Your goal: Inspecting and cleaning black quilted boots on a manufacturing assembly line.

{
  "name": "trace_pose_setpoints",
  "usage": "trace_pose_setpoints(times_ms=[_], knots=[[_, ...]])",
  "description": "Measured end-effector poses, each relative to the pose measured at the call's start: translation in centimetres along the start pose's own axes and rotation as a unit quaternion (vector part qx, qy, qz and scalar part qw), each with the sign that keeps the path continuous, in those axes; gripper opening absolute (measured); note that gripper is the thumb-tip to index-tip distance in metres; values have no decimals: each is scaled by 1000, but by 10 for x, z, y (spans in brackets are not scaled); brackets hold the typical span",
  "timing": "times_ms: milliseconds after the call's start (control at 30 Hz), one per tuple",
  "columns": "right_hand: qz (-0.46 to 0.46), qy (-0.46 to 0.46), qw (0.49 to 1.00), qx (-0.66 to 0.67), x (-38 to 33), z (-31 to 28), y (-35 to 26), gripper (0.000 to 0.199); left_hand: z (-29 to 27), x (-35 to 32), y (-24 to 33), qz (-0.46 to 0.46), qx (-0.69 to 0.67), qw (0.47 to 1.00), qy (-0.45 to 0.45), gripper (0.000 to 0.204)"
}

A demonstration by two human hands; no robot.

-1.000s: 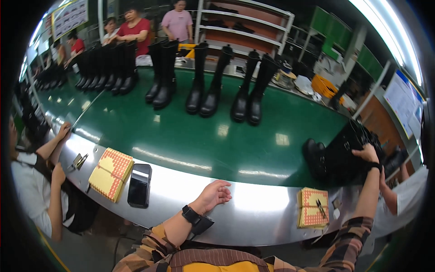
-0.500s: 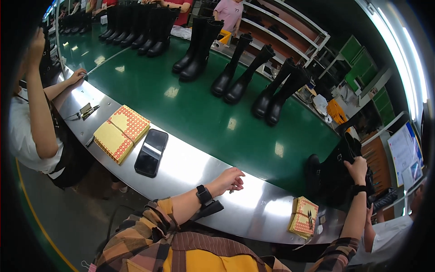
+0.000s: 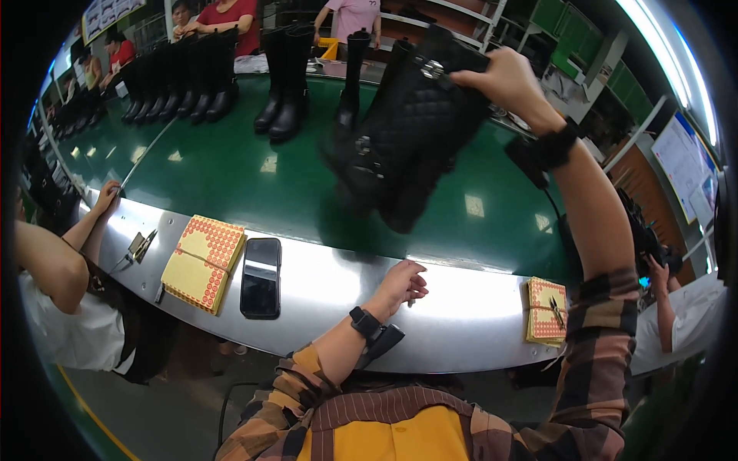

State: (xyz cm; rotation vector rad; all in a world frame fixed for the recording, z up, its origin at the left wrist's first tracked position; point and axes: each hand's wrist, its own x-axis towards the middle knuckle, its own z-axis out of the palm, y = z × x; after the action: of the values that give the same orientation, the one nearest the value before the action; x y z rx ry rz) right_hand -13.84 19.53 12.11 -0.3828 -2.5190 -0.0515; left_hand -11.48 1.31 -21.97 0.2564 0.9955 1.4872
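High in front of me, my right hand [image 3: 509, 88] grips black boots [image 3: 419, 127] by the upper edge of a shaft, thumb on the near side. The boots hang tilted over the green surface, with quilted panels and silver buckles; their lower ends are blurred. They seem to be a pair, overlapping each other. My left hand [image 3: 401, 286] hovers low over the metal edge of the table, its fingers curled in. Whether something small sits in those fingers is hidden. A dark watch is on my left wrist.
Bundled yellow-and-red cards [image 3: 201, 265] and a black phone [image 3: 260, 278] lie left on the metal edge [image 3: 323, 296]. Small thread snips [image 3: 556, 313] rest on another card bundle [image 3: 538, 326] at right. More boots [image 3: 283, 84] stand across the green surface [image 3: 231, 177]. Co-workers are on both sides.
My right hand has lifted the black boots from the table's right end and swung them up and left. My left hand stays low, fingers still curled. The view has turned somewhat.
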Motion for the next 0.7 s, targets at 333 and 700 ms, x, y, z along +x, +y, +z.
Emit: trace_pose_setpoints(times_ms=[333, 700], knots=[[-122, -78, 987, 63, -10, 120, -132, 56, 0, -2, 3, -1, 4, 1000, 4, 16], [-92, 101, 981, -136, -164, 45, 77, 51, -3, 3, -1, 19, -8, 1000, -3, 21]])
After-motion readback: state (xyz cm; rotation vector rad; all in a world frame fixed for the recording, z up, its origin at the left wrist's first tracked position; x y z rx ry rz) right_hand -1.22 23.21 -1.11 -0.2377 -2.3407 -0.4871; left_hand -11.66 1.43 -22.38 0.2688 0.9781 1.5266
